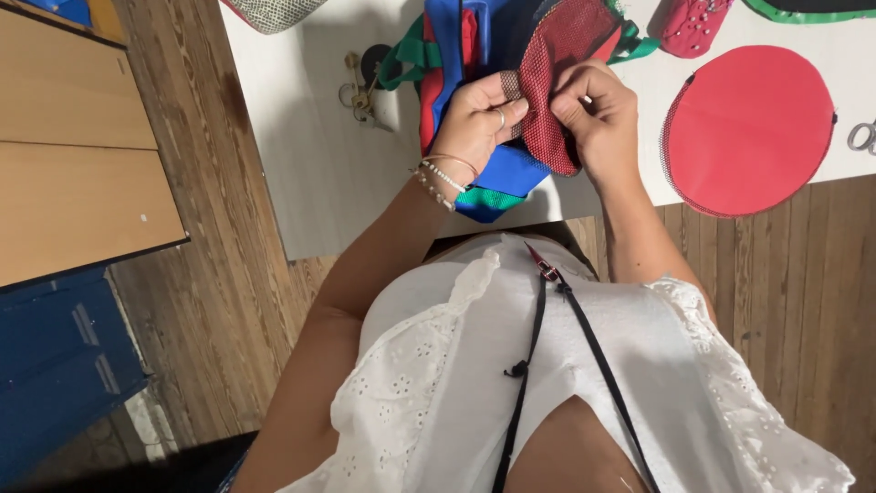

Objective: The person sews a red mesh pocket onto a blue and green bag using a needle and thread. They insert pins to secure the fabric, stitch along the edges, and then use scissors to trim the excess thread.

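Pinching the red mesh piece [552, 100], left hand [479, 119] and right hand [598, 114] meet, grips pressed together.

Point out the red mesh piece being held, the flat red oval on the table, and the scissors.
red mesh piece [557, 100]: head view, on its netted face between the two hands.
red oval panel [748, 128]: head view, on the middle of its flat red surface.
scissors [862, 137]: head view, on the metal handle loop at the right edge.

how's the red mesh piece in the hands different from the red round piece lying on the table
The mesh piece is held up and bent between the left hand and right hand; the round piece lies flat, untouched. The mesh piece looks darker and netted, the round piece smooth, bright red. Both are red fabric.
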